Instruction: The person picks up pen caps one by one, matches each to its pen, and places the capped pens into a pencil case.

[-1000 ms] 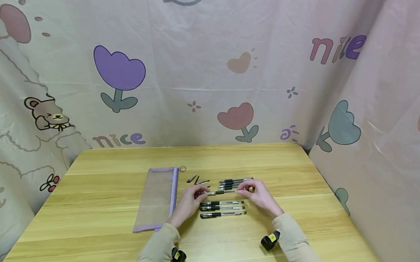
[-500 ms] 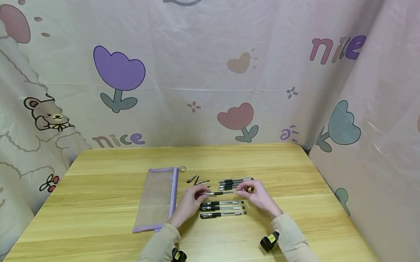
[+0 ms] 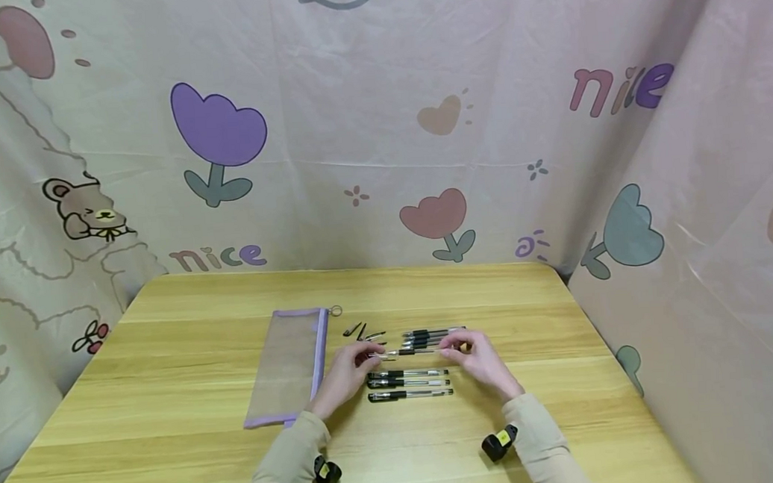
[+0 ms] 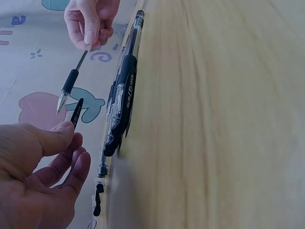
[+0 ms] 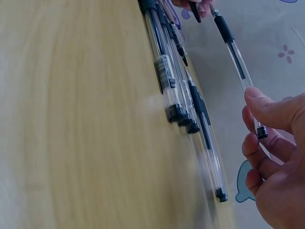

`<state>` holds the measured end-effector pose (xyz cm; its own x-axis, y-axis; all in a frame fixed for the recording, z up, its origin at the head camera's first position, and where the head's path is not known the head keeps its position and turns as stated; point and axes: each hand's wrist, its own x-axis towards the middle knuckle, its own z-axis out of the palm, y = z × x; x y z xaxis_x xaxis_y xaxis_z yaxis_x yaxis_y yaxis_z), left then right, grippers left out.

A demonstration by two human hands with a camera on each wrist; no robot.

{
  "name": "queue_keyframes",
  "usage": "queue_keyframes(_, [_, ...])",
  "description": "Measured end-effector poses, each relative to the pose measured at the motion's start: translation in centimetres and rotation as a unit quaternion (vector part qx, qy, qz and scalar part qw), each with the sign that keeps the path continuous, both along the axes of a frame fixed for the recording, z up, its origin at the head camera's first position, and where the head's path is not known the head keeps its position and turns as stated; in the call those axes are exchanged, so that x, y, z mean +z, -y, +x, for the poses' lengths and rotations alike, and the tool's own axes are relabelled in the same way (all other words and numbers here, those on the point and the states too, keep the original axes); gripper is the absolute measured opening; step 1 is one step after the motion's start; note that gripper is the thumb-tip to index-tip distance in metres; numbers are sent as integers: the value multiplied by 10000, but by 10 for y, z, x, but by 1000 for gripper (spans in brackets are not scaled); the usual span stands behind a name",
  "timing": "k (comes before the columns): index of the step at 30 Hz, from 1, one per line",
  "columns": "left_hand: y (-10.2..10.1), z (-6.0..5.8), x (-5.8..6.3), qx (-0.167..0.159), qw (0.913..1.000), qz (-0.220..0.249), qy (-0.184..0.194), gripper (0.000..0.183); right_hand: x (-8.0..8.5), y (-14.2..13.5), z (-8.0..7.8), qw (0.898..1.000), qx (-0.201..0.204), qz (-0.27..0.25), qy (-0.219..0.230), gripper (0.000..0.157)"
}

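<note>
1. L hand [image 3: 344,374] pinches blk pen cap [image 4: 76,112].
2. R hand [image 3: 481,360] pinches uncapped gel pen [image 5: 238,61] nr rear end, tip twd L hand.
3. Pen: above worktop [image 3: 167,376], betw. hands, nr 3 capped pens [image 3: 406,383].

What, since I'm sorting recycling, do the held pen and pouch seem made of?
Held pen: probably clear, glossy plastic, since the refill shows through; its matte grip may be rubber. Pouch: likely matte mesh or film, the table showing through.

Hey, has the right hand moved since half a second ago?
Yes, slightly: in the head view, the right hand sits a little farther right, judged against the three pens lying nearest the person.
</note>
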<state>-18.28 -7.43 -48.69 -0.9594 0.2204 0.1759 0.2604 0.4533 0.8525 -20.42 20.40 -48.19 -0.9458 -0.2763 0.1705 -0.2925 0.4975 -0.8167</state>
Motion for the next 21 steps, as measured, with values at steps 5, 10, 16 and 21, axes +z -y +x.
queue_keyframes(5, [1, -1, 0, 10, 9999, 110, 72, 20, 0, -6, -1, 9998, -169, 24, -42, 11])
queue_keyframes(10, [1, 0, 2, 23, 10000, 52, 43, 19, 1, -7, -1, 9997, -238, 111, -30, 13])
queue_keyframes(16, [0, 1, 3, 0, 9999, -103, -77, 18, 3, -4, 0, 9995, -194, 241, -115, 9])
queue_keyframes(21, [0, 1, 3, -9, 9999, -130, -92, 18, 3, -1, 0, 9994, -205, 279, -85, 8])
